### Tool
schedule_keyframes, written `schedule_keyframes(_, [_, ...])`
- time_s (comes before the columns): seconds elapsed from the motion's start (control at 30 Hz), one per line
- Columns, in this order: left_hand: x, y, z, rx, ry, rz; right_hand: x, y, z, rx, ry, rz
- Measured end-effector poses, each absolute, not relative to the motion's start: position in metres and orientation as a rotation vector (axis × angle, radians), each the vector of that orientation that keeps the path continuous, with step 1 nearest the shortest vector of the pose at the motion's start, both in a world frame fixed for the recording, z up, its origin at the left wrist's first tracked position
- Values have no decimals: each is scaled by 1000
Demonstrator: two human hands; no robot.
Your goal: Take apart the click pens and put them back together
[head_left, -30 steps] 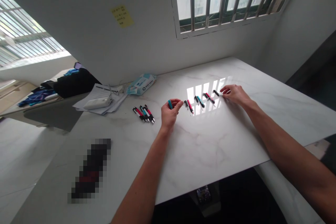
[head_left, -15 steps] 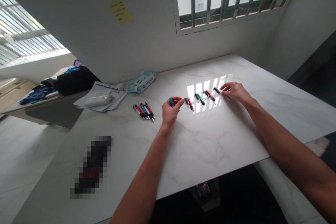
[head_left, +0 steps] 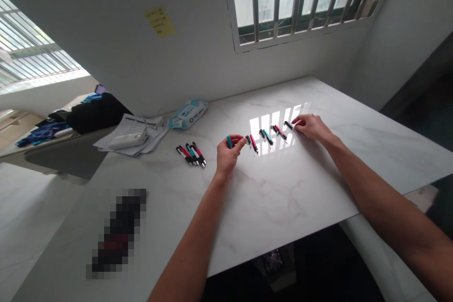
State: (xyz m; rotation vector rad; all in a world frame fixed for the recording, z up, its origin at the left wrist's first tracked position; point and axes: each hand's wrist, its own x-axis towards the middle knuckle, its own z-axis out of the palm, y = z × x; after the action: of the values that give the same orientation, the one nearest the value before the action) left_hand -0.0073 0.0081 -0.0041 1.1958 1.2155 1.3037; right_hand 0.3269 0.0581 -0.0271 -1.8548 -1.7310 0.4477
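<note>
Near centre, L hand (head_left: 227, 156): grips teal plastic tube (head_left: 229, 142)
R hand (head_left: 310, 126): grip unclear; yr nudge cd roll blk tube (head_left: 288, 125)

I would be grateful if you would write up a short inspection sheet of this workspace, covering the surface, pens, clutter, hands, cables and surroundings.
Surface: white marbled table, with a bright reflection on it.
Pens: pen cluster on the left; row of pen parts to its right.
Clutter: wipes packet; papers under a white device; dark object, pixelated beyond recognition.
Left hand: holds a teal piece.
Right hand: beside a black piece; grip unclear.
Cables: apparently a pale cord by the white device.
Surroundings: barred window; yellow note on the wall.
</note>
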Motion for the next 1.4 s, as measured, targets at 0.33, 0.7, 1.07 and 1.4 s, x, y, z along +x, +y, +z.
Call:
schedule_keyframes(0.33, [-4,5,-2,1214,1210,1260,325,60,-32,-1845,-1721,452])
schedule_keyframes(0.7, [-5,5,-4,1251,1209,1223,322,68,-40,-1788,-1759,432])
schedule_keyframes(1.07, [-4,3,-2,1260,1202,1218,326,72,-45,-1719,-1699,499])
schedule_keyframes(1.4, [4,-3,-1,1223,1119,1127,264,36,-9,-1082,-1840,659])
